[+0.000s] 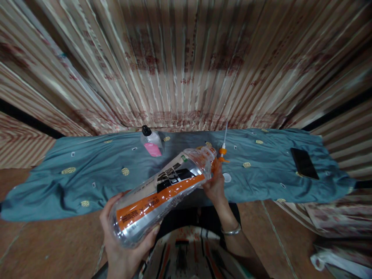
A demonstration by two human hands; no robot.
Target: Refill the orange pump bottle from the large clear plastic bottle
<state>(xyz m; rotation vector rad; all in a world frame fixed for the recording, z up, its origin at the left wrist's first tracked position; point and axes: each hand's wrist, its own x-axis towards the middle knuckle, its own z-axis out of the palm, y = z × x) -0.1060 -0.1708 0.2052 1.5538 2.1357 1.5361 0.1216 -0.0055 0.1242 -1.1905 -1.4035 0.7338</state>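
Note:
A large clear bottle with an orange, white and black label lies tilted across the view, its neck toward the upper right. My left hand is wrapped round its base end. At the neck, my right hand has its fingers closed around an orange part, partly hidden by the bottle. Just beyond that hand, an orange pump head with a pale tube lies on the cloth. A small white disc is to the right of my right hand.
A blue-green patterned cloth covers the narrow table. At its back stands a small bottle with black cap and pink label. A dark flat rectangular object lies at the right. Curtains hang behind; a white bag is at lower right.

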